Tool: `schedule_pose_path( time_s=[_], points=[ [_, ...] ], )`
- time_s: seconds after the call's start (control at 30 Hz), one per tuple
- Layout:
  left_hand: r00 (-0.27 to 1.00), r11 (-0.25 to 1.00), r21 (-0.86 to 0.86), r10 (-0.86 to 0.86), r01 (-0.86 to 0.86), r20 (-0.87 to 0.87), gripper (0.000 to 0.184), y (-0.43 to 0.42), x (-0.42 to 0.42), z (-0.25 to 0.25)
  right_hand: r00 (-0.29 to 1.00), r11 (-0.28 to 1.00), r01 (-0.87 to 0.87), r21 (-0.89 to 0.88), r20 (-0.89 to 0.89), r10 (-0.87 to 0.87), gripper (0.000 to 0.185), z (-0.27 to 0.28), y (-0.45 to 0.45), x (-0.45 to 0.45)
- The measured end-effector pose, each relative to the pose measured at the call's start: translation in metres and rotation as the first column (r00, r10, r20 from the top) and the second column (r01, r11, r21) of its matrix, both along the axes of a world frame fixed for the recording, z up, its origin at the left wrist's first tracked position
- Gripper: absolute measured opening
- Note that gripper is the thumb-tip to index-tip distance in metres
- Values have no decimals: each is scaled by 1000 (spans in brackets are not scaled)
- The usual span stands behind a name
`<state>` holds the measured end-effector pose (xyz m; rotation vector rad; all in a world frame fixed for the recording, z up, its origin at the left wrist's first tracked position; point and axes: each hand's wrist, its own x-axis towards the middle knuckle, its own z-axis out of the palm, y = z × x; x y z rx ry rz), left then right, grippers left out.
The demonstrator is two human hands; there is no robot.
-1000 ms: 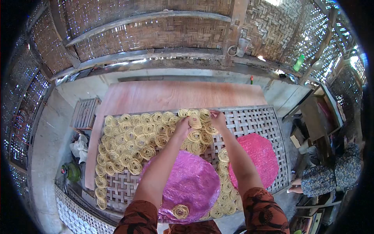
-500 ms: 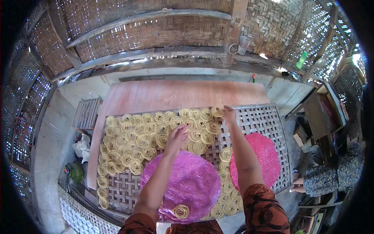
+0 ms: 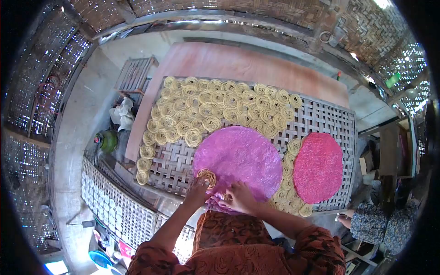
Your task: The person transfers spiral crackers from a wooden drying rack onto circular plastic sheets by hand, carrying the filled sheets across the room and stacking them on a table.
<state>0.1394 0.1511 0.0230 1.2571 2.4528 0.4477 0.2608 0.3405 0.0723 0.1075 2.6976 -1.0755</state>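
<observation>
My left hand [image 3: 197, 192] is at the near left edge of a round purple sheet [image 3: 243, 151], its fingers closed on the lower rim of a coiled noodle nest [image 3: 206, 176]. Beside it, my right hand [image 3: 241, 198] bends over the near edge of the same sheet with its fingers curled down. A bit of something yellowish shows under those fingers, too covered to make out. Rows of pale yellow noodle nests [image 3: 220, 110] cover the far and left parts of a woven bamboo tray [image 3: 321, 119]. More nests lie in a strip to the right of the purple sheet.
A round pink sheet [image 3: 318, 167] lies on the tray's right side. Beneath the tray is a wooden board [image 3: 215, 59]. Another woven rack [image 3: 117, 197] with pale discs stands at lower left. A person in patterned clothing [image 3: 369, 222] is at the right.
Both hands have come back from the far rows to the near edge of the purple sheet. The view has tilted down and turned. The right hand has left the nest at the far row.
</observation>
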Motion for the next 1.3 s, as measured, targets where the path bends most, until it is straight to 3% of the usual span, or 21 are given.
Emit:
schedule_pose_path(
  time_s=[0.03, 0.17, 0.27, 0.3, 0.33, 0.4, 0.5, 0.57, 0.6, 0.63, 0.7, 0.73, 0.77, 0.8, 0.9, 0.93, 1.07, 1.13, 1.17, 1.23, 1.3],
  points=[
    [996, 1000, 2, -11, 11, -90, 50, -2, 3, -7, 976, 978, 68, 195, -215, -26, 32, 6, -14, 6],
    [1000, 1000, -7, -30, 30, 6, 47, 2, -3, -4, 998, 966, 57, 254, -21, -54, 38, -27, -24, 17],
    [993, 994, 60, -83, 88, -82, 43, -1, -5, -7, 963, 948, 80, 307, -271, 7, 28, -45, -4, 24],
    [991, 991, 76, -102, 109, -89, 43, -6, -10, -15, 980, 978, 196, -76, 28, -195, 28, -26, 13, 19],
    [972, 972, 83, -208, 218, -107, 40, -15, -17, -29, 896, 826, 398, -400, 364, -256, 28, -12, 33, 13],
    [915, 919, 96, -363, 382, -175, 32, -7, -24, -2, 844, 635, 527, -565, 262, -468, 28, -8, 85, 12],
    [814, 886, 52, -399, 461, -424, 28, 1, -30, -19, 556, 406, 737, -541, 142, -819, 19, -10, 181, 0],
    [822, 878, 2, -448, 479, -351, 31, 14, -31, 21, 467, 382, 630, -677, -63, -882, 24, -31, 259, -13],
    [959, 955, 92, -283, 281, 4, 31, 24, -35, 34, 374, 388, 551, -739, -197, -906, 31, -36, 290, -23],
    [924, 994, 98, -89, 56, 372, 31, 33, -38, 38, 365, 390, 547, -741, -209, -907, 31, -42, 320, -31],
    [934, 976, 219, -77, -1, 349, 26, 47, -54, 24, 308, 374, 572, -730, -231, -923, 17, -60, 366, -43],
    [906, 955, 234, 71, -182, 418, 22, 70, -62, 42, 301, 372, 572, -731, -235, -924, 17, -70, 375, -48],
    [847, 903, 234, 211, -359, 487, 20, 96, -70, 61, 253, 197, 434, -879, -92, -963, 17, -78, 381, -54],
    [814, 875, 325, 123, -359, 567, 18, 123, -76, 78, 233, 5, 269, -963, 60, -971, 16, -88, 388, -59],
    [656, 839, 341, 25, -423, 754, 11, 210, -87, 110, 226, 175, 556, -812, -55, -973, 21, -143, 399, -63],
    [519, 814, 290, 16, -503, 855, 12, 240, -83, 117, 319, 385, 897, -216, -283, -904, 25, -127, 397, -61],
    [192, 821, 228, -147, -523, 970, 14, 342, -80, 53, 314, 585, 755, -296, -619, -720, 32, -55, 337, -55],
    [-93, 723, 164, -302, -671, 949, 14, 375, -72, 29, 617, 386, 470, -794, -18, -787, 34, 0, 295, -47],
    [-101, 726, 159, -302, -669, 948, 14, 380, -70, 31, 614, 385, 477, -790, -14, -789, 34, -11, 297, -45],
    [67, 706, 148, -142, -693, 988, 14, 385, -64, 38, 717, 641, 571, -514, -68, -693, 36, -40, 305, -42],
    [179, 733, 210, -122, -647, 976, 14, 384, -68, -3, 751, 668, 600, -441, 22, -660, 36, -25, 290, -37]
  ],
)
